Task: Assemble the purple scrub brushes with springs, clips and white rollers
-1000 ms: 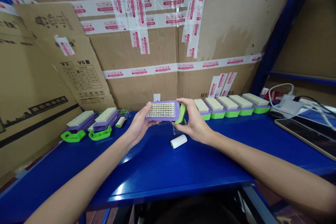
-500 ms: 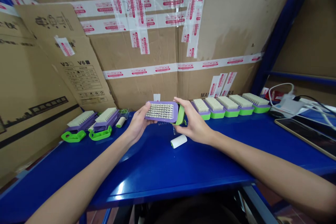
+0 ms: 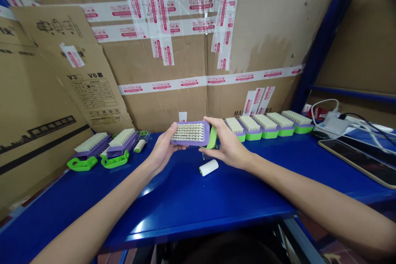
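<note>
Between my hands, above the table, is a purple brush [image 3: 189, 133] with rows of pale bristles facing me. My left hand [image 3: 163, 144] grips its left end, thumb on the near face and fingers behind. At the other end my right hand [image 3: 228, 142] is closed around a green plastic piece [image 3: 212, 137], which sits at an angle against the brush's right end. Whether the two are joined there I cannot tell. Just below them a white roller [image 3: 208, 167] with a green end lies on the blue table [image 3: 185, 206].
Two purple brushes with loose green handles [image 3: 115, 160] lie at the left, beside another white roller [image 3: 140, 145]. Several brushes with green bases [image 3: 269, 133] line the back right. A phone [image 3: 355, 161] and a white charger with cables [image 3: 332, 119] lie far right. Cardboard [image 3: 167, 103] walls the back.
The view has shifted slightly, moving the background a little to the left. Both hands keep their hold, and the green piece is tilted a little differently against the brush.
</note>
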